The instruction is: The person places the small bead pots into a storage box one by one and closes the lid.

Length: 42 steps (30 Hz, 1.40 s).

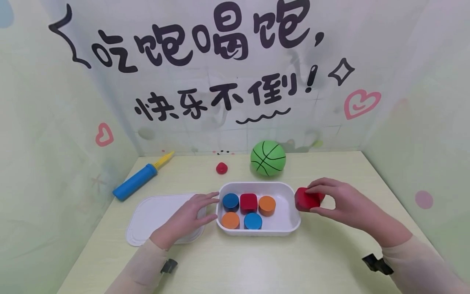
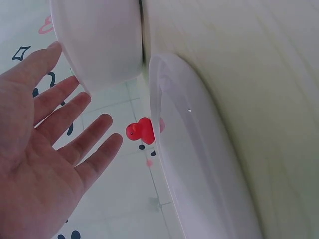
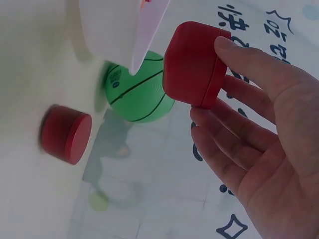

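My right hand (image 1: pixel 341 202) pinches a small red rounded-square box (image 3: pixel 192 64) with a seam near one end. It is held up beside the right end of a white container (image 1: pixel 257 233). Inside the container, toward its left, stand a red square box (image 1: pixel 248 203), two blue round ones (image 1: pixel 230 202) and two orange round ones (image 1: pixel 267 206). My left hand (image 1: pixel 187 216) has its fingers spread, fingertips at the container's left rim; a thumb or finger seems to touch it. A red round box (image 3: pixel 66 133) stands on the table near my right hand, mostly hidden in the head view.
A white lid (image 1: pixel 158 216) lies under and left of my left hand. Behind the container are a green ball (image 1: pixel 268 158) with basketball lines and a red toy duck (image 2: pixel 140 131). A blue pump (image 1: pixel 136 181) with a yellow nozzle lies back left. Printed fabric walls border the table.
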Each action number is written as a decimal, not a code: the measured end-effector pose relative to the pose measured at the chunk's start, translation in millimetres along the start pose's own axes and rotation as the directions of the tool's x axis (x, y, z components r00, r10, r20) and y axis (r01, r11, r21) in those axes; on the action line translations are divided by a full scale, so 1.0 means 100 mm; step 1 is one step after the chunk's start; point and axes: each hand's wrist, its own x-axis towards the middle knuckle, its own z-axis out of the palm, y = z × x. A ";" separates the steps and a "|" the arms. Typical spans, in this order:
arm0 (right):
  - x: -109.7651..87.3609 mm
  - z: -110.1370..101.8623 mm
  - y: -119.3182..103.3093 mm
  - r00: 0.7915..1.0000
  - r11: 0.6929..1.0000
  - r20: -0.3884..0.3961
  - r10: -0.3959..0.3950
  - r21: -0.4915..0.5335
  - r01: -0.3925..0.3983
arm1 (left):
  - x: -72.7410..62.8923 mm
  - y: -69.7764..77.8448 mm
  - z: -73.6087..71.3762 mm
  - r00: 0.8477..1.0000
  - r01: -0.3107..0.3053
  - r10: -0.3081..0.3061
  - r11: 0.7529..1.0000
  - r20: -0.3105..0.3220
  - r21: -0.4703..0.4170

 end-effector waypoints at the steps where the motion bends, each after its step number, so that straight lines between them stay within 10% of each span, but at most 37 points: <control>1: 0.02 0.02 -0.04 1.000 1.000 0.016 0.006 0.017 -0.006 | 0.00 0.00 0.00 1.000 -0.002 0.002 1.000 0.000 -0.001; 19: 0.21 0.38 -0.28 0.961 0.993 0.257 0.101 0.029 -0.112 | 0.00 0.03 -0.01 1.000 -0.012 0.012 1.000 -0.001 0.001; 42: 0.32 0.60 -0.25 0.922 0.989 0.363 0.136 0.009 -0.150 | -0.02 0.04 -0.02 1.000 -0.002 0.002 1.000 -0.002 -0.007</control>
